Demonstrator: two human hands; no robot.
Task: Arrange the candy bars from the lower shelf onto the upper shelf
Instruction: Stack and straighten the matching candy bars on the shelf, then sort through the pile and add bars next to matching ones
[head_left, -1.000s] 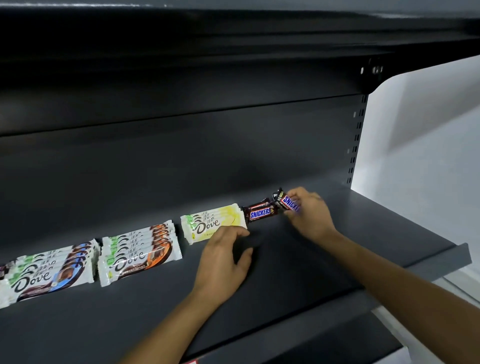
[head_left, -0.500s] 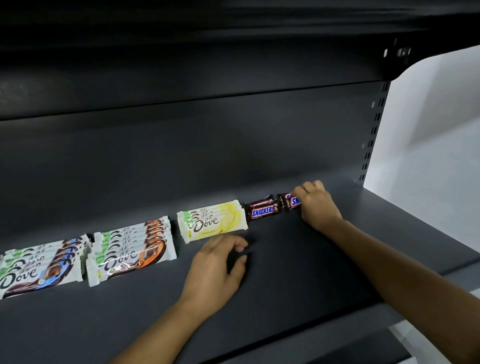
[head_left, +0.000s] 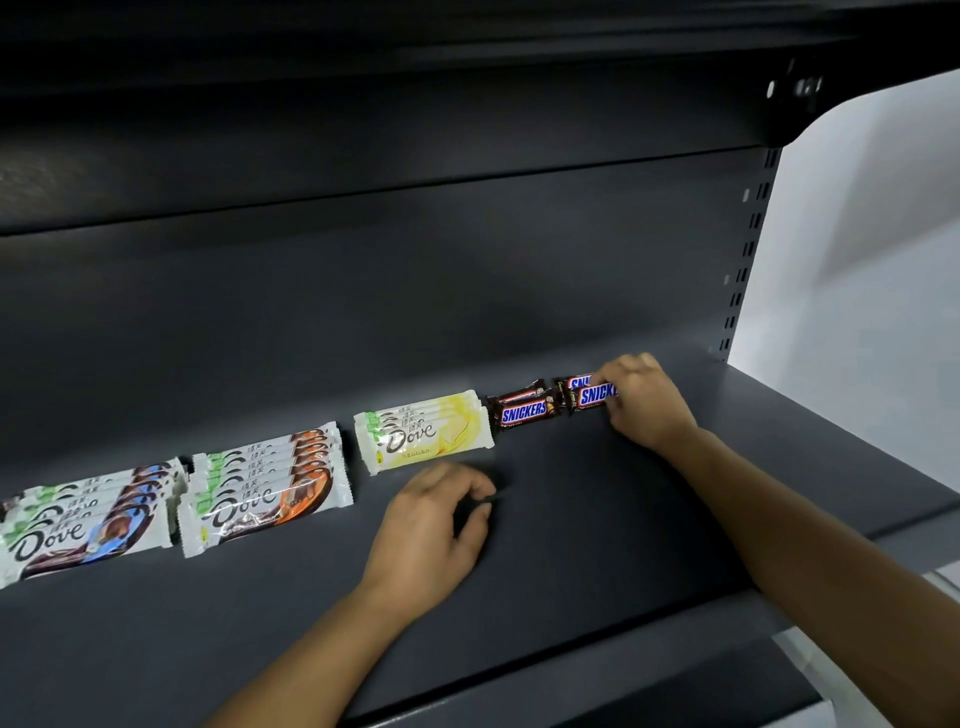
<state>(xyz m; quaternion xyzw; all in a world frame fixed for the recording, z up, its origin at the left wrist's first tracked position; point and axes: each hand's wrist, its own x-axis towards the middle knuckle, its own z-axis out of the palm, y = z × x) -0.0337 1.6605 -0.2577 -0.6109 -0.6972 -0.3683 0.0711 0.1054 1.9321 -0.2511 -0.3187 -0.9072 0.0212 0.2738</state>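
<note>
On the dark grey shelf (head_left: 597, 519) candy bars lie in a row. From the left: a stack of blue Dove bars (head_left: 78, 519), a stack of orange Dove bars (head_left: 265, 488), a stack of yellow Dove bars (head_left: 423, 434), then a small pile of Snickers bars (head_left: 522, 410). My right hand (head_left: 644, 405) grips a second pair of Snickers bars (head_left: 587, 392) lying on the shelf just right of that pile. My left hand (head_left: 434, 525) rests on the shelf in front of the yellow Dove stack, fingers loosely curled, holding nothing.
The shelf's back panel (head_left: 415, 286) rises behind the row. Another shelf (head_left: 363, 114) overhangs above. A slotted upright (head_left: 743, 260) and a white wall (head_left: 857, 260) stand at the right. The shelf's front lip (head_left: 649, 639) runs below my arms.
My right hand has laid its Snickers bars flat beside the first pile. My left hand has drawn back from the yellow Dove stack toward me.
</note>
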